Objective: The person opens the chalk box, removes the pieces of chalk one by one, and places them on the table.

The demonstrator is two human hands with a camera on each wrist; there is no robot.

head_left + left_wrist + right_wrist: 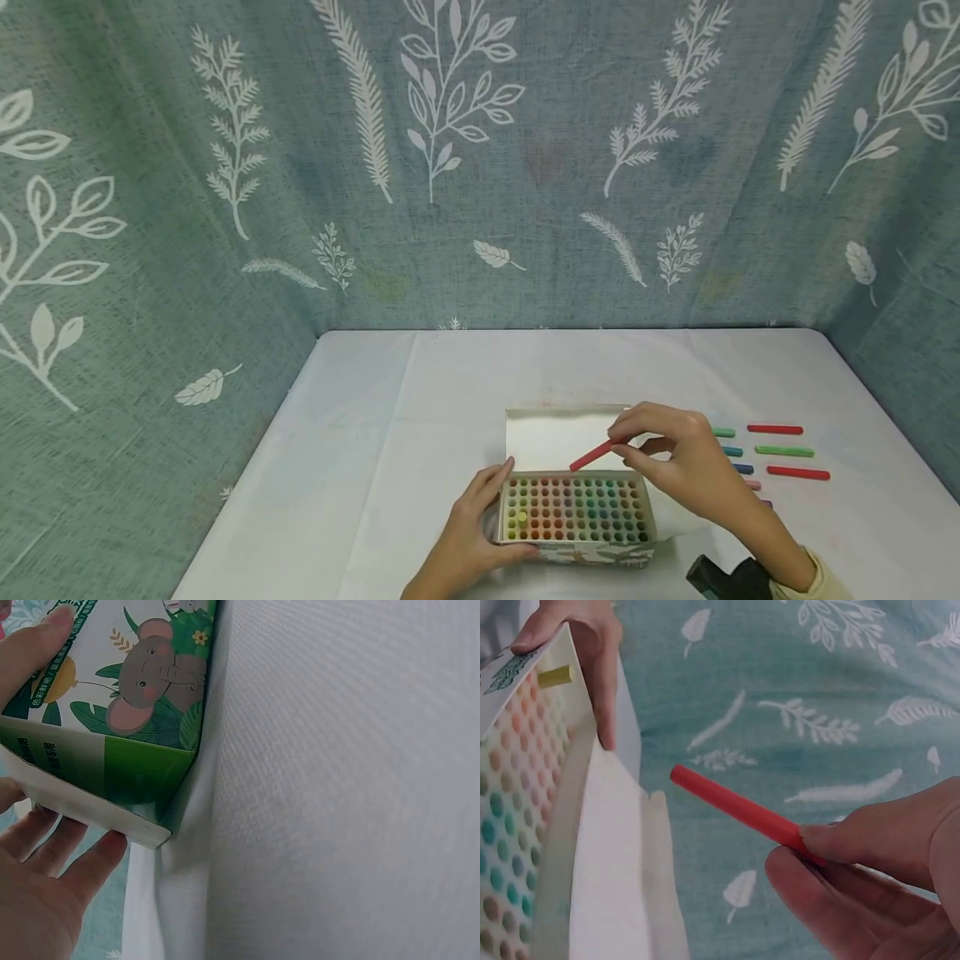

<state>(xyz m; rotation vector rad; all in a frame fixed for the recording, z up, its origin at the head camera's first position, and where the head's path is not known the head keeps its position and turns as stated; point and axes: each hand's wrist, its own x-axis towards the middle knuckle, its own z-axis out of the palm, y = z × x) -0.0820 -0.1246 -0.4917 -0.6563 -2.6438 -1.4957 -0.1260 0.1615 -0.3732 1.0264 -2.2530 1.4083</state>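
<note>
Between thumb and fingers my right hand (678, 458) pinches a red chalk stick (592, 455) by one end. Its free end slants down to the left, above the back edge of a chalk box (577, 552). Rows of small colour-stained holes fill the box, and one yellow chalk stick (522, 519) stands in a hole near the front left. My left hand (468, 533) grips the box's left end, thumb along the front. In the left wrist view the thumb lies on the printed elephant side (161, 682), with fingers at a cardboard flap (90, 810).
The white lid (551, 437) is folded open behind the box. Right of it lie several loose chalks, including red (798, 472) and green (784, 452) ones, some partly behind my right hand. A white cloth (360, 467) covers the table; a leaf-patterned curtain (525, 275) hangs behind.
</note>
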